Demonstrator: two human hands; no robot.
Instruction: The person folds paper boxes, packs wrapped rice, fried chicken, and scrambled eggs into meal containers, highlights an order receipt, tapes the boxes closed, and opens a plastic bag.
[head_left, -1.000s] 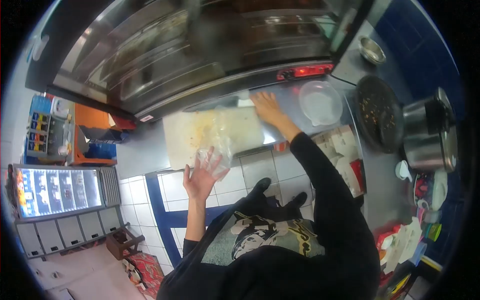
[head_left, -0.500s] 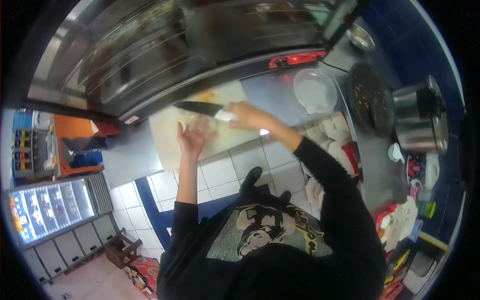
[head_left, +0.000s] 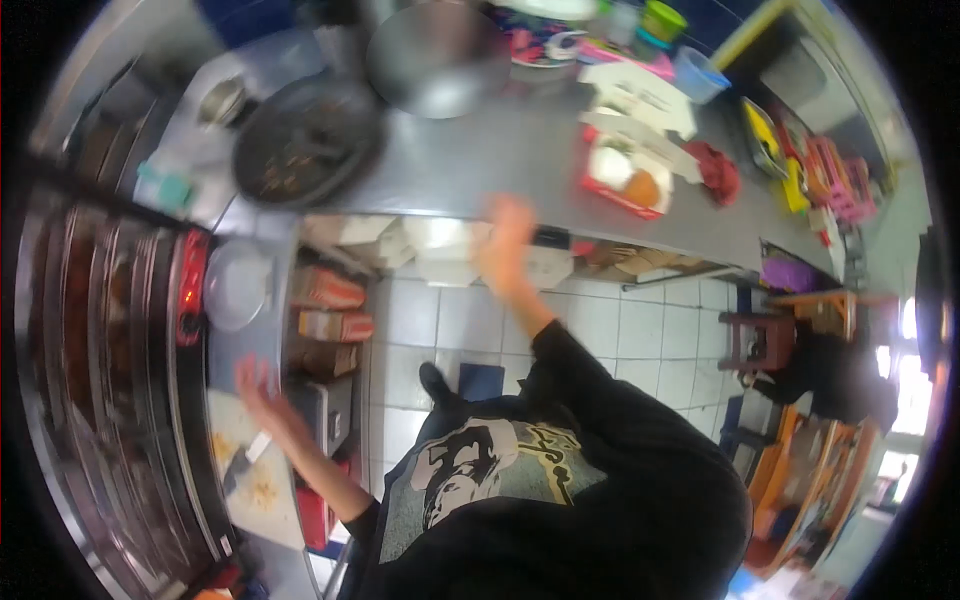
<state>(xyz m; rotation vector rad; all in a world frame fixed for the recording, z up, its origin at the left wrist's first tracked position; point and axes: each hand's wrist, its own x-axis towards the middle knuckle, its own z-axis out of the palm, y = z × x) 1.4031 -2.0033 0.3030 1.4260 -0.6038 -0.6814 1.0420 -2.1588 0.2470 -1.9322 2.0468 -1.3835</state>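
Note:
My left hand is over the end of the white cutting board, fingers apart and nothing visible in them. A knife with a white handle and dark blade lies on the board just below that hand, among yellowish food bits. My right hand reaches to the front edge of the steel counter. Motion smears its fingers, so I cannot tell whether it grips anything. White cartons are on the shelf behind and beside it.
A clear plastic bowl stands near the heated cabinet. The counter holds a dark pan, a large pot, and an open food box with a red cloth beside it. A dark-clothed person is at the right.
The view has turned right toward the counter. The knife, earlier in my right hand, now lies on the board. My right hand has moved away from the board to the counter edge.

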